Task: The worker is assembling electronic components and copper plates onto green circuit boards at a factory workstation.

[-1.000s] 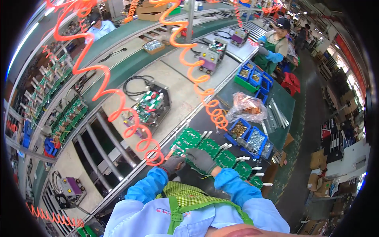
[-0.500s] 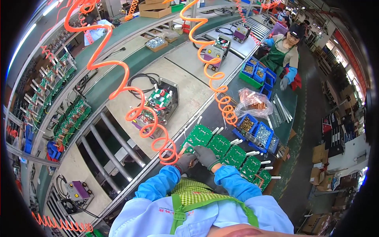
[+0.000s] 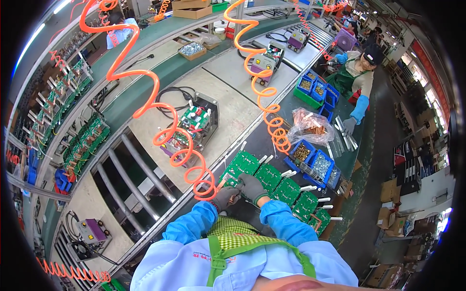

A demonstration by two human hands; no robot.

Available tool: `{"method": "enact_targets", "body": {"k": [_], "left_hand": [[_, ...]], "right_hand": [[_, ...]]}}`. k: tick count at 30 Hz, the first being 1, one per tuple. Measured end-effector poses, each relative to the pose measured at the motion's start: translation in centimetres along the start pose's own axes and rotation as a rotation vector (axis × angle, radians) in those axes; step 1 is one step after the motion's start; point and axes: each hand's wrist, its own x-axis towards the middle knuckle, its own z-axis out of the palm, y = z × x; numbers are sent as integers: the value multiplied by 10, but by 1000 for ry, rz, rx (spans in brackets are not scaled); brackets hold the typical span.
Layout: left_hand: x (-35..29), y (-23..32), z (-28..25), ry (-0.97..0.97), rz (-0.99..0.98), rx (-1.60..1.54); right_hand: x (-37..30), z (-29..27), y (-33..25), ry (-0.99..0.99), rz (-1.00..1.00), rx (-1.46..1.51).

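A row of green circuit boards (image 3: pixel 287 190) with white strips along the far edge lies on the dark bench in front of me. Both my hands wear grey gloves and are close together at the near edge of the leftmost board (image 3: pixel 241 166). My left hand (image 3: pixel 225 197) is closed, its fingers curled toward the right hand, with a small coppery bit showing at the fingertips. My right hand (image 3: pixel 252 188) reaches over that board's near corner with bent fingers, closed on something too small to make out. A coppery strip (image 3: pixel 222 182) lies at the board's left corner.
Blue bins (image 3: pixel 321 166) of small metal fasteners, a plastic bag of copper parts (image 3: pixel 311 127) and metal bars (image 3: pixel 343 141) lie beyond the boards. An orange coiled hose (image 3: pixel 198 182) hangs left of my hands. An opened machine (image 3: pixel 196 121) sits on the line. A co-worker (image 3: pixel 357 72) stands far right.
My hands stay at the same board with only slight finger movement. The co-worker has leaned forward, and one gloved hand has come down to the metal bars.
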Motion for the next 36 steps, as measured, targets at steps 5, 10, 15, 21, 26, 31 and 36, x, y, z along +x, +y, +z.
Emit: {"method": "enact_targets", "body": {"k": [5, 10, 15, 21, 26, 31, 36], "left_hand": [[-7, 3, 7, -19, -19, -75], [-9, 5, 9, 1, -2, -27], [2, 1, 1, 22, -28, -11], [9, -6, -2, 7, 18, 22], [5, -2, 0, 23, 24, 54], [6, -3, -2, 31, 65, 87], [1, 4, 4, 26, 48, 95]], "right_hand": [[-6, 13, 8, 49, -38, -102], [-2, -7, 14, 40, 68, 218], [-6, -27, -5, -95, 245, 523], [-5, -4, 3, -35, -6, -60], [-1, -4, -21, -136, 130, -411], [-5, -8, -25, -57, 71, -523], [0, -3, -4, -13, 53, -383]]}}
